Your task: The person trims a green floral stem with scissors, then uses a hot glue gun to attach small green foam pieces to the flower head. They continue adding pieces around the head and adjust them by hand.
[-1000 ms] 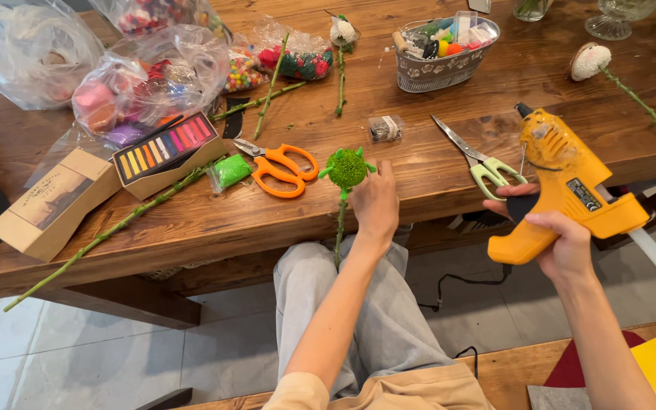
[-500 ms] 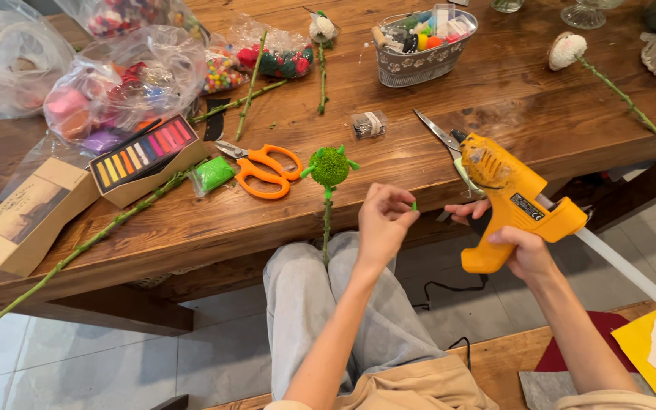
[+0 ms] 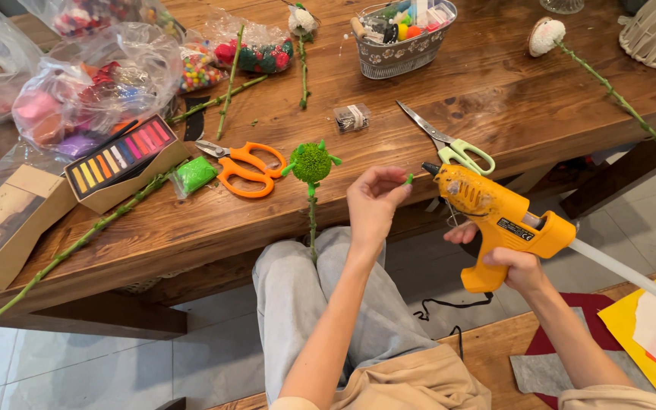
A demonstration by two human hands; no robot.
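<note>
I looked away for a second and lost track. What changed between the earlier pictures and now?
The left hand let go of the green pompom flower, came off the table edge and now pinches a small green piece before the nozzle. The right hand brought the yellow glue gun leftward and level, nozzle toward that piece. The flower, orange scissors and green scissors kept their places on the table.

left hand [image 3: 373, 203] raised, glue gun [image 3: 499, 220] nearer

Orange scissors [image 3: 246, 168] lay left of centre on the tabletop [image 3: 495, 83], a box of coloured chalks [image 3: 121, 158] further left, a metal basket [image 3: 404, 34] at top.
</note>
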